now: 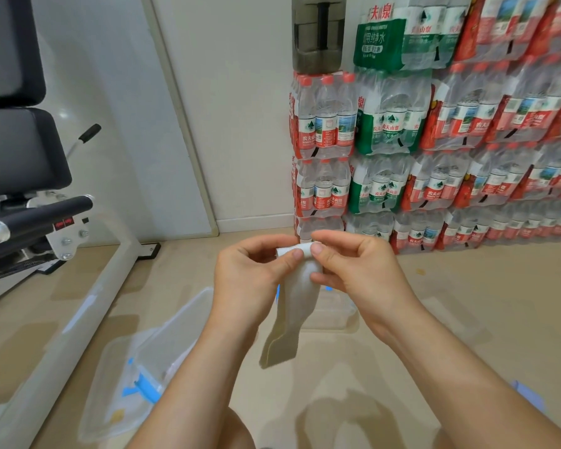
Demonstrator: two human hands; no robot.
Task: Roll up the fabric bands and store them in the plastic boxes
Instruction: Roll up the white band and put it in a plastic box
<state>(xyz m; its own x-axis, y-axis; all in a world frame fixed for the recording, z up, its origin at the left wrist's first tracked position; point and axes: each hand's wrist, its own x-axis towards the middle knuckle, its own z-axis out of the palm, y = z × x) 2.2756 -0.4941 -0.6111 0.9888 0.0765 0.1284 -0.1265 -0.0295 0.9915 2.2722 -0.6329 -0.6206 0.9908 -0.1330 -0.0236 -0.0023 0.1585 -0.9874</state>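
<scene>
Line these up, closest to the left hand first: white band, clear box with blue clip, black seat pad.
1. white fabric band, pinched in the left hand.
2. clear box with blue clip, below, left.
3. black seat pad, far left.

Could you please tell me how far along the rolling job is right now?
Done: only the top of the white fabric band looks rolled. In hand: the left hand and right hand pinch that roll, its tail hanging loose. Left: finish rolling, then store it in a clear plastic box.

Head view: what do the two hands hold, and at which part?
The left hand and right hand both pinch the white fabric band at its rolled upper end; the rest hangs loose.
</scene>
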